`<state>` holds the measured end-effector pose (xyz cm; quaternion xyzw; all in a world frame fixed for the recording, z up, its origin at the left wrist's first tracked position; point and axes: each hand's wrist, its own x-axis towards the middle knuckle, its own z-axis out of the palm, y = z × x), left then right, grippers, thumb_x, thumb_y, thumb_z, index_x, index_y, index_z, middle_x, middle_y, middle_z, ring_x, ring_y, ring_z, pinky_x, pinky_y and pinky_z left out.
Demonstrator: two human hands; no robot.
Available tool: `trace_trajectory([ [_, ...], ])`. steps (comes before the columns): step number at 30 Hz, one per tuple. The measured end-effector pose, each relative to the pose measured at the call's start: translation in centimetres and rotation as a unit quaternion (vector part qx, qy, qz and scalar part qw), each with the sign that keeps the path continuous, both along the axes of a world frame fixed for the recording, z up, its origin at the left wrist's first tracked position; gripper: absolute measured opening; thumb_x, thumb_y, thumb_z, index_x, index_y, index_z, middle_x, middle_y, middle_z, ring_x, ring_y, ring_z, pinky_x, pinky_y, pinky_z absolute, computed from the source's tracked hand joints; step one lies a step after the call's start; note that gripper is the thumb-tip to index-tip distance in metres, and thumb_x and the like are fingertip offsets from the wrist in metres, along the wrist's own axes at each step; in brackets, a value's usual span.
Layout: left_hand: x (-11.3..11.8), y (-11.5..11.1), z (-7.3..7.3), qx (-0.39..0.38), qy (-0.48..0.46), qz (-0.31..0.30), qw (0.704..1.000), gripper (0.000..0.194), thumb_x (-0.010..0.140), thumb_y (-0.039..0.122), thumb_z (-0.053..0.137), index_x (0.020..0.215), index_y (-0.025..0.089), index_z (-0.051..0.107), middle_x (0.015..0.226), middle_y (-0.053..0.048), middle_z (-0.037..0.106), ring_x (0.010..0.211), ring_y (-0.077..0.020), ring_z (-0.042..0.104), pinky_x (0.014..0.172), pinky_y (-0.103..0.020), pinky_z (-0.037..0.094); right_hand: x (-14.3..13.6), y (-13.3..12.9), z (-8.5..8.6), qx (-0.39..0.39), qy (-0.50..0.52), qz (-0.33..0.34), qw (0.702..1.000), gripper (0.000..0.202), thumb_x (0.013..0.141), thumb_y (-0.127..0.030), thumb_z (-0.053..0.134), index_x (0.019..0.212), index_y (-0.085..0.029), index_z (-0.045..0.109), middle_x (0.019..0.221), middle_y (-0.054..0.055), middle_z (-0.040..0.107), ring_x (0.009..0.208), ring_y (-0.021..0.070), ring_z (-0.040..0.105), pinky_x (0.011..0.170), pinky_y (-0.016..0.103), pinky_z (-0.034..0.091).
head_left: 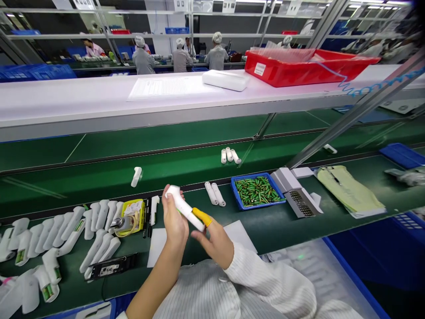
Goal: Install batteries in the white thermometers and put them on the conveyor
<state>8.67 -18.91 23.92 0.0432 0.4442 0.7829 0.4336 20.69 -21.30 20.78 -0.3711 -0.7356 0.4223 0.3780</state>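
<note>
My left hand (175, 221) is wrapped round a white handheld thermometer (184, 207), which is tilted with its wider head up and to the left. My right hand (215, 239) is at the thermometer's lower end, the index finger in a yellow finger cot (202, 216) pressing along its side and the thumb just below. Two white thermometer bodies (215, 194) lie on the bench beyond my hands. Beside them stands a blue tray (236, 195) filled with green batteries (257, 190). White paper sheets (158, 246) lie beneath my forearms.
Rows of white thermometers (55, 230), some with batteries showing, cover the left bench around a yellow basket (141, 221) and black device (113, 266). A green conveyor (179, 164) carries several more. A shelf (99, 99) with a red bin (285, 71) spans above; a metal post (318, 128) slants right.
</note>
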Motion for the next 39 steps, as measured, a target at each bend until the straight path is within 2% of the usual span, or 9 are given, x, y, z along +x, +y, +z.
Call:
trace_trajectory([
  [4,-0.6,-0.4,-0.1,0.057,0.03,-0.27,0.961,0.04,0.081,0.043,0.059,0.112,0.017,0.058,0.11,-0.011,0.063,0.077,-0.0146,0.058,0.058,-0.025,0.046,0.5,1.5,-0.2,-0.196,0.143,-0.016,0.97,0.041,0.091,-0.046,0.045,0.12,-0.017,0.048,0.084,0.008,0.065,0.059,0.0149,0.054,0.053,0.029,0.043],
  [6,-0.8,-0.3,-0.6,0.047,0.077,-0.325,0.941,0.039,0.079,0.036,0.063,0.112,0.018,0.058,0.109,-0.011,0.064,0.066,-0.012,0.055,0.049,-0.023,0.042,0.6,1.8,0.1,-0.25,0.196,0.015,0.948,0.042,0.089,-0.049,0.048,0.117,-0.018,0.048,0.082,0.007,0.064,0.056,0.0134,0.052,0.049,0.027,0.039],
  [11,-1.0,0.6,-2.4,0.025,0.153,-0.292,0.944,0.033,0.075,0.033,0.067,0.103,0.016,0.064,0.097,-0.009,0.068,0.073,-0.0144,0.059,0.059,-0.024,0.048,1.1,2.4,0.1,-0.297,0.222,0.017,0.929,0.043,0.085,-0.05,0.055,0.112,-0.017,0.051,0.077,0.005,0.064,0.051,0.0104,0.05,0.046,0.025,0.034],
  [20,-1.2,2.9,-6.4,0.062,0.009,-0.316,0.947,0.053,0.048,0.047,0.083,0.087,0.015,0.068,0.084,-0.005,0.065,0.068,-0.0127,0.059,0.057,-0.021,0.051,0.4,3.3,-1.6,-0.463,0.34,0.087,0.814,0.051,0.074,-0.06,0.062,0.094,-0.014,0.054,0.07,0.003,0.063,0.042,0.006,0.048,0.036,0.019,0.027],
  [24,-0.9,4.7,-8.9,0.038,-0.024,-0.328,0.944,0.057,0.046,0.049,0.084,0.091,0.017,0.069,0.085,-0.003,0.064,0.083,-0.0156,0.061,0.082,-0.027,0.054,1.6,5.4,-4.3,-0.372,0.155,0.061,0.913,0.064,0.081,-0.071,0.039,0.099,-0.012,0.055,0.072,0.007,0.065,0.048,0.0098,0.055,0.041,0.021,0.04],
  [27,-1.8,7.2,-11.0,-0.052,0.005,-0.352,0.935,0.055,0.057,0.054,0.077,0.098,0.019,0.067,0.097,-0.006,0.067,0.089,-0.019,0.063,0.086,-0.034,0.053,5.2,9.3,-6.9,-0.307,0.007,-0.061,0.95,0.059,0.091,-0.061,0.027,0.107,-0.011,0.054,0.086,0.011,0.067,0.058,0.012,0.06,0.051,0.026,0.048],
  [32,-5.6,13.4,-15.7,-0.245,0.281,-0.385,0.844,0.043,0.08,0.039,0.052,0.115,0.014,0.058,0.104,-0.013,0.065,0.09,-0.024,0.064,0.083,-0.04,0.051,13.5,18.0,-11.0,-0.217,-0.234,-0.267,0.909,0.033,0.094,-0.037,0.045,0.115,-0.013,0.054,0.118,0.012,0.057,0.103,0.021,0.058,0.089,0.042,0.048],
  [35,-8.3,16.5,-18.7,-0.281,0.4,-0.33,0.808,0.056,0.075,0.024,0.054,0.13,0.015,0.045,0.112,-0.013,0.06,0.113,-0.0297,0.054,0.097,-0.044,0.041,16.4,21.5,-13.0,-0.171,-0.358,-0.286,0.872,0.034,0.089,-0.032,0.057,0.118,-0.015,0.054,0.129,0.011,0.05,0.116,0.0255,0.05,0.098,0.049,0.042],
  [39,-11.1,18.7,-21.6,-0.275,0.546,-0.32,0.724,0.061,0.077,0.019,0.048,0.137,0.014,0.037,0.118,-0.015,0.056,0.119,-0.0332,0.047,0.102,-0.048,0.034,17.5,22.9,-15.3,-0.121,-0.452,-0.261,0.845,0.034,0.09,-0.029,0.055,0.121,-0.017,0.053,0.133,0.01,0.048,0.119,0.0257,0.049,0.099,0.05,0.042],
])
